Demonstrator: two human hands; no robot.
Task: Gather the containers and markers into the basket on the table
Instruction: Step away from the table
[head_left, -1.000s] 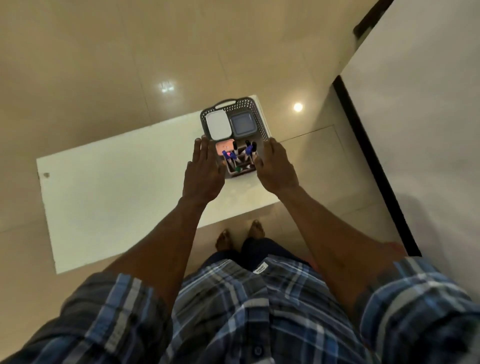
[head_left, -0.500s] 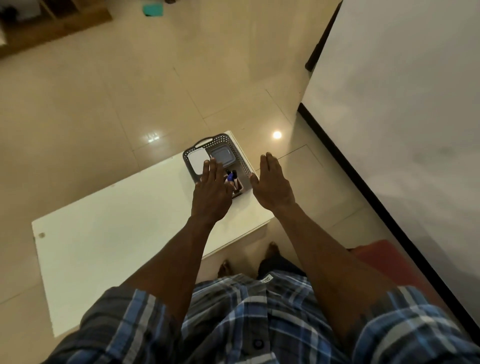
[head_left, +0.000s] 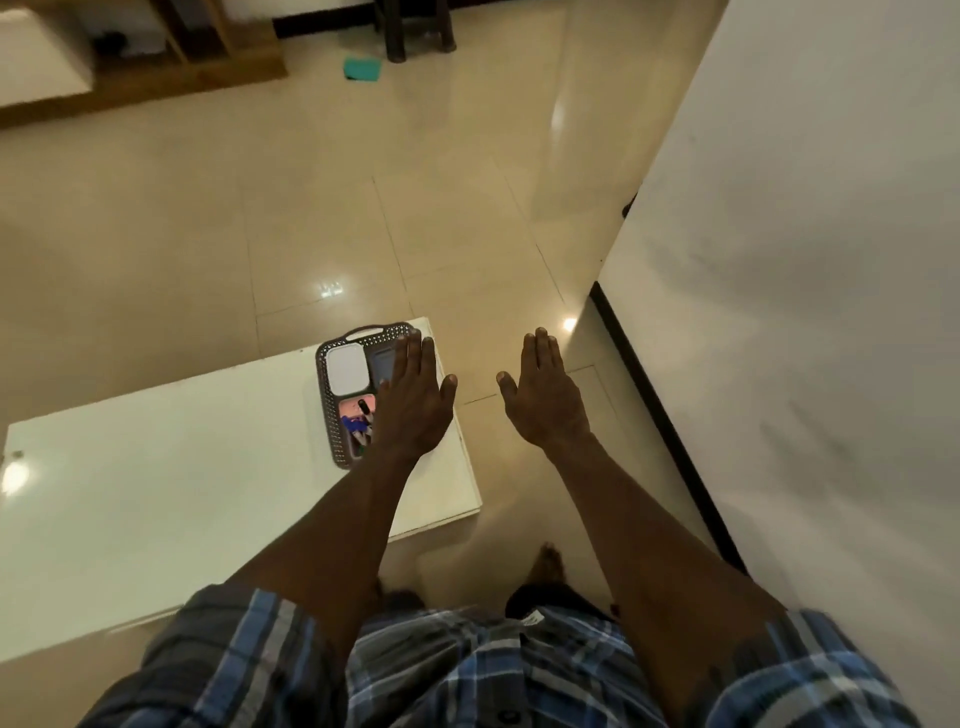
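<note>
Basket (head_left: 332, 415) sits at the table's (head_left: 156, 493) 2 o'clock corner. White box (head_left: 347, 370) in its far-left part, grey box (head_left: 383, 364) just beside at 3 o'clock, markers (head_left: 358, 423) in the near part. Left hand (head_left: 415, 402) flat over the basket's right side, fingers spread, grasping nothing. Right hand (head_left: 543, 397) at 3 o'clock, off the table over the floor (head_left: 415, 208), fingers straight, empty.

Both hands, left (head_left: 415, 400) and right (head_left: 543, 397), reach forward flat, fingers spread, empty.
</note>
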